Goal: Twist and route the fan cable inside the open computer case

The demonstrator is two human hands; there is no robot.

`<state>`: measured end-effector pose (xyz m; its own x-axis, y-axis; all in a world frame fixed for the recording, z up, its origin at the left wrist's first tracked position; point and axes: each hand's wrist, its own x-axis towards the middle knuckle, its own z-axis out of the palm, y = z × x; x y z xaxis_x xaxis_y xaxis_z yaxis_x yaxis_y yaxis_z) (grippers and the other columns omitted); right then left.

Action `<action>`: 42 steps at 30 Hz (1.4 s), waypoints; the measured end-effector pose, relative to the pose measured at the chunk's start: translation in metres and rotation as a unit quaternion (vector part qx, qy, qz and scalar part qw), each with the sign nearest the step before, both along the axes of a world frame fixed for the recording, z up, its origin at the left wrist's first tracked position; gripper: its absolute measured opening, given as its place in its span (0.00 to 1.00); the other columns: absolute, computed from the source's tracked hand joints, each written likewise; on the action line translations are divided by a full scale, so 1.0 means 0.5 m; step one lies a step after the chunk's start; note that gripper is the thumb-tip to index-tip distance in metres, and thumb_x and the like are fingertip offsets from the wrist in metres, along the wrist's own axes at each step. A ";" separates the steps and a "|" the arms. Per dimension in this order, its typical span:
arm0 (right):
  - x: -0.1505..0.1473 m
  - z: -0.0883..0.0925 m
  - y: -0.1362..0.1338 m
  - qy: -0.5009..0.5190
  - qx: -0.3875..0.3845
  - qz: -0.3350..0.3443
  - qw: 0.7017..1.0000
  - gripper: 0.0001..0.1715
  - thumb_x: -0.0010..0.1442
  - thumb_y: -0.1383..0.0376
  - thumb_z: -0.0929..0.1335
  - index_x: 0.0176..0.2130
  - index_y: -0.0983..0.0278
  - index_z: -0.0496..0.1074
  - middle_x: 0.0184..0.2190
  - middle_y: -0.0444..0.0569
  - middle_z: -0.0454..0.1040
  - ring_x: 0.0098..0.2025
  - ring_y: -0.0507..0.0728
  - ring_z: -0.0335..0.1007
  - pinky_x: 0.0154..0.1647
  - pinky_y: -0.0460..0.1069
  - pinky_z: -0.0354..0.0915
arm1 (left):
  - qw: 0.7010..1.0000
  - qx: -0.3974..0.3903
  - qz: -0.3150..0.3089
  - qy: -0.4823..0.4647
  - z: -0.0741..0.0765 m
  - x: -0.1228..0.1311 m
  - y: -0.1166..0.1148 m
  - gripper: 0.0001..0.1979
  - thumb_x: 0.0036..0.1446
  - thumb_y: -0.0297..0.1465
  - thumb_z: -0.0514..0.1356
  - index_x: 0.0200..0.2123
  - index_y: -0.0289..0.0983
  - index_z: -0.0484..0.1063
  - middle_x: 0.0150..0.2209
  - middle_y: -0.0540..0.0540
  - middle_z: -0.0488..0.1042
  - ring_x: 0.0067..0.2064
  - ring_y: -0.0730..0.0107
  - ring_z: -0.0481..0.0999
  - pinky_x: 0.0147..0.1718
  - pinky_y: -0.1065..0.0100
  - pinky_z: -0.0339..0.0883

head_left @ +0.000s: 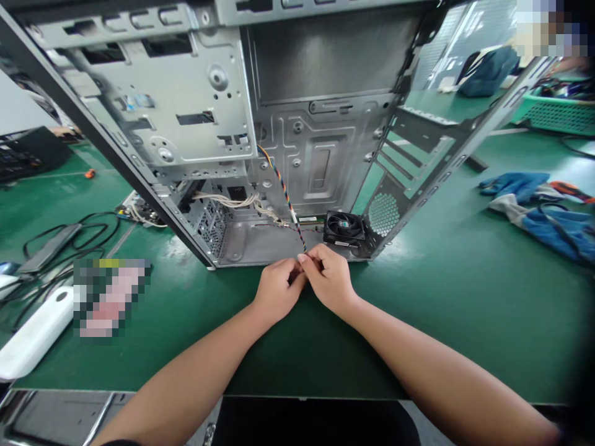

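An open metal computer case (297, 142) stands on the green mat. A twisted multicoloured cable (283, 189) runs from inside the case down to my hands. My left hand (277, 289) and my right hand (331, 277) meet just in front of the case's lower edge, both with fingers pinched together on the end of that cable. What sits at the cable's end is hidden by my fingers. A black cooler fan (344, 227) lies on the case floor just behind my right hand. White wires (232, 201) bundle inside the case to the left.
Black cables (65, 238) and a white device (35, 337) lie at the left. Blue cloth (543, 207) lies on the green mat (465, 297) at the right, a green basket (555, 111) beyond it. A dark bag (488, 71) sits far back.
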<state>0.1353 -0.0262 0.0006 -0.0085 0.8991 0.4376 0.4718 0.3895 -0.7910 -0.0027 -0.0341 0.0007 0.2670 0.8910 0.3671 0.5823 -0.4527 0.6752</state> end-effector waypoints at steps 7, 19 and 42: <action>0.001 -0.006 0.000 -0.001 -0.001 0.002 1.000 0.15 0.63 0.62 0.64 0.25 0.61 0.60 0.21 0.40 0.62 0.23 0.50 0.58 0.26 0.47 0.55 | 1.000 -0.004 -0.009 0.015 0.000 -0.002 0.002 0.07 0.58 0.25 0.57 0.27 0.36 0.67 0.27 0.49 0.72 0.30 0.71 0.70 0.31 0.70 0.60; 0.001 -0.003 -0.001 -0.005 0.006 0.006 1.000 0.15 0.63 0.62 0.63 0.25 0.61 0.61 0.21 0.41 0.62 0.23 0.50 0.58 0.27 0.47 0.55 | 1.000 0.007 -0.014 -0.003 -0.002 -0.001 0.000 0.07 0.58 0.26 0.57 0.27 0.36 0.67 0.26 0.50 0.72 0.29 0.72 0.69 0.31 0.70 0.61; 0.000 -0.004 0.000 -0.005 0.000 0.014 1.000 0.14 0.63 0.62 0.63 0.25 0.61 0.61 0.22 0.41 0.64 0.25 0.51 0.60 0.27 0.47 0.56 | 1.000 -0.016 -0.023 0.003 -0.001 -0.001 0.003 0.07 0.59 0.26 0.56 0.28 0.36 0.67 0.27 0.49 0.72 0.30 0.71 0.69 0.31 0.70 0.60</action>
